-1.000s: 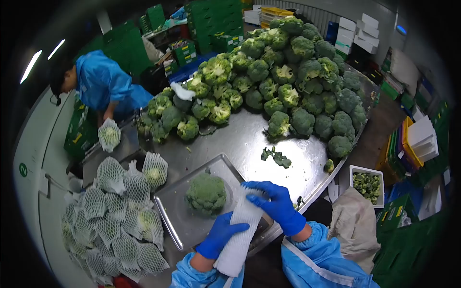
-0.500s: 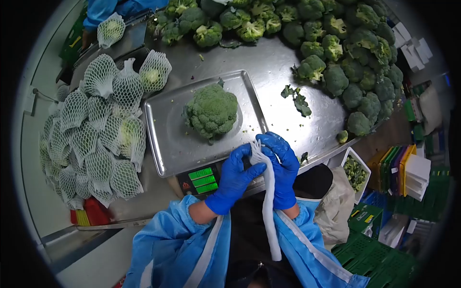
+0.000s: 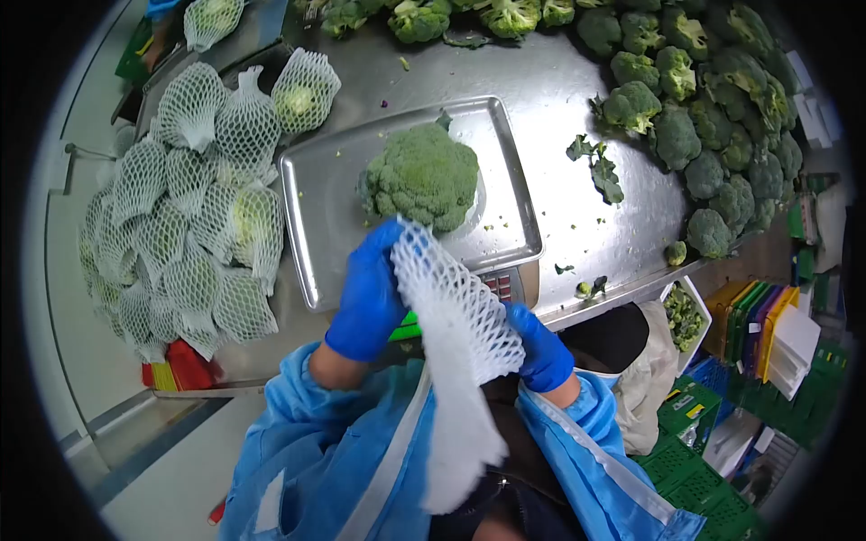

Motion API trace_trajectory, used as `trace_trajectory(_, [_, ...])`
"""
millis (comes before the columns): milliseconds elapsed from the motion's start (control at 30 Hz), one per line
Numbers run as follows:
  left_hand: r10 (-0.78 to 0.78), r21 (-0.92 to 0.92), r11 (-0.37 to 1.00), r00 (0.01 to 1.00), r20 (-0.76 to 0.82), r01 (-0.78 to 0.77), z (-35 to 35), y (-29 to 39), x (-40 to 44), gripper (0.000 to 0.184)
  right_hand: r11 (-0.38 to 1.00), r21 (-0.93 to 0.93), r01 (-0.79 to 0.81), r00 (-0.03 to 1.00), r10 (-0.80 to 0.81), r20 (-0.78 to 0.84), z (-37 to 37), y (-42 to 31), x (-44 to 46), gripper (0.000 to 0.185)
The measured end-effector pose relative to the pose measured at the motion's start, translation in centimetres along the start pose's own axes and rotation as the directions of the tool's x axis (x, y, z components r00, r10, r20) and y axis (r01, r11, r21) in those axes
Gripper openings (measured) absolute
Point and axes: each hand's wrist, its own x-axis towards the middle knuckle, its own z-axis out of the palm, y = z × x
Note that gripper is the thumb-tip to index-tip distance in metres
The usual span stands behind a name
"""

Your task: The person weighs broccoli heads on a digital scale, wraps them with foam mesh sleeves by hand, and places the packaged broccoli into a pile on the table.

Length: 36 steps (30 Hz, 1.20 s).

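Note:
A white foam net sleeve (image 3: pixel 458 329) is stretched open between my two blue-gloved hands, its lower end hanging loose in front of me. At its upper left edge my left hand (image 3: pixel 372 293) grips the netting. My right hand (image 3: pixel 543 350) holds the other side, lower and to the right; its fingers are partly hidden by the mesh. Just beyond the sleeve, one broccoli head (image 3: pixel 422 177) rests crown up on a metal tray (image 3: pixel 317 221). Under the tray's near side, part of a scale's green display (image 3: pixel 406 327) shows behind my left hand.
Broccoli heads in net sleeves (image 3: pixel 189 261) are piled on the left. Bare broccoli (image 3: pixel 722 149) heaps up at the right and back of the steel table (image 3: pixel 550 117). Leaf scraps (image 3: pixel 606 176) lie right of the tray. Green crates (image 3: pixel 699 487) stand at lower right.
The sleeve went from a narrow bunched strip to a spread net. My hands moved apart, left hand up and leftward, right hand lower. The view shifted slightly; the broccoli stayed on the tray.

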Motion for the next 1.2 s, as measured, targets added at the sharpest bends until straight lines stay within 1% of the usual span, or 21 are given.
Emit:
trace_trajectory(33, [0.078,0.333,0.939,0.996,0.036,-0.085,-0.1,-0.2,-1.3,0.018,0.99,-0.137,-0.019,0.983,0.044,0.18,1.1,-1.4,-0.1,0.046])
trace_trajectory(67, [0.193,0.775,0.527,0.937,0.291,-0.349,0.5,0.2,-2.3,0.02,0.942,-0.335,-0.014,0.998,0.036,0.06,2.1,-2.5,0.0,0.05])
trace_trajectory(100, [0.069,0.848,0.386,0.928,0.365,-0.363,-1.5,-0.7,-2.3,0.025,0.974,-0.211,0.082,0.996,-0.071,0.059,1.3,-2.8,0.3,0.045])
trace_trajectory(133, [0.063,0.846,0.384,0.925,0.376,-0.37,-2.9,-1.8,-2.6,0.025,0.986,-0.104,0.131,0.991,-0.132,0.003,1.1,-3.2,0.5,0.044])
trace_trajectory(233, [-0.239,0.231,0.949,0.968,0.078,0.215,-3.7,-3.0,-3.8,0.029,0.976,0.073,0.207,0.978,-0.204,-0.048,0.5,-3.9,1.6,0.042])
trace_trajectory(300, [-0.289,0.502,0.815,0.954,-0.083,0.29,-2.9,-0.3,-3.1,0.025,0.991,0.086,0.1,0.994,-0.096,-0.045,0.5,-3.9,2.1,0.043])
trace_trajectory(333, [-0.138,0.903,0.39,0.981,-0.135,0.179,-2.2,2.4,-2.4,0.02,0.993,0.064,0.1,0.994,-0.103,0.047,1.8,-4.4,2.0,0.042])
trace_trajectory(367, [0.106,0.793,0.608,0.985,-0.138,0.045,-4.2,1.8,-2.0,0.013,0.992,0.061,0.107,0.993,-0.11,0.052,1.8,-4.4,2.7,0.042])
trace_trajectory(400, [0.407,0.862,0.475,0.913,-0.036,-0.177,-4.7,2.2,-1.5,0.014,0.875,-0.386,0.293,0.949,-0.317,0.002,1.4,-4.1,3.7,0.044])
trace_trajectory(433, [0.533,0.897,0.364,0.846,0.02,-0.251,-4.5,2.3,-0.9,0.019,0.546,-0.752,0.369,0.859,-0.51,0.051,1.2,-3.9,4.8,0.046])
trace_trajectory(467, [0.609,0.907,0.303,0.791,0.052,-0.292,-3.6,2.5,-0.2,0.023,0.195,-0.818,0.541,0.641,-0.725,0.252,1.4,-3.9,6.2,0.052])
trace_trajectory(567, [0.716,0.922,0.201,0.692,0.092,-0.331,-4.2,2.7,3.4,0.031,0.039,-0.833,0.553,0.387,-0.897,0.215,2.9,-5.6,8.7,0.046])
trace_trajectory(600, [0.745,0.928,0.174,0.66,0.095,-0.33,-5.3,2.3,4.8,0.036,0.064,-0.848,0.525,0.424,-0.884,0.196,1.9,-6.0,10.2,0.044])
trace_trajectory(667, [0.613,0.749,0.497,0.788,0.053,-0.438,-6.4,1.6,6.2,0.034,0.211,-0.826,0.523,0.579,-0.799,0.163,0.3,-6.1,12.4,0.044])
trace_trajectory(800, [0.491,0.41,0.767,0.863,0.122,-0.494,-6.5,1.5,4.4,0.028,0.283,-0.663,0.693,0.57,-0.778,0.265,3.5,-4.0,6.6,0.035])
trace_trajectory(867, [0.253,0.055,0.965,0.966,0.046,-0.255,-3.1,1.9,-0.6,0.037,0.393,-0.668,0.632,0.706,-0.648,0.286,6.3,-2.2,1.8,0.035])
trace_trajectory(967, [0.01,-0.256,0.967,0.999,0.052,0.004,-2.0,0.6,-4.7,0.044,0.648,-0.652,0.393,0.914,-0.349,0.205,7.9,-1.8,-0.4,0.033])
trace_trajectory(1033, [-0.028,-0.305,0.95,0.994,0.107,0.06,-3.8,-0.9,-5.3,0.047,0.978,-0.181,0.103,0.993,-0.112,-0.037,9.1,-1.2,0.2,0.035])
trace_trajectory(1067, [-0.04,-0.325,0.942,0.991,0.126,0.079,-4.7,-1.5,-5.4,0.048,0.977,-0.113,0.183,0.971,-0.198,-0.135,5.9,0.3,1.4,0.035])
trace_trajectory(1100, [-0.05,-0.348,0.932,0.989,0.141,0.097,-5.5,-1.9,-5.5,0.049,0.971,0.221,0.089,0.994,-0.101,0.04,7.0,0.0,1.2,0.036])
trace_trajectory(1200, [-0.037,-0.446,0.887,0.98,0.196,0.122,-8.2,-2.8,-5.5,0.053,0.963,0.08,0.256,0.966,-0.253,-0.044,7.2,0.7,1.7,0.042])
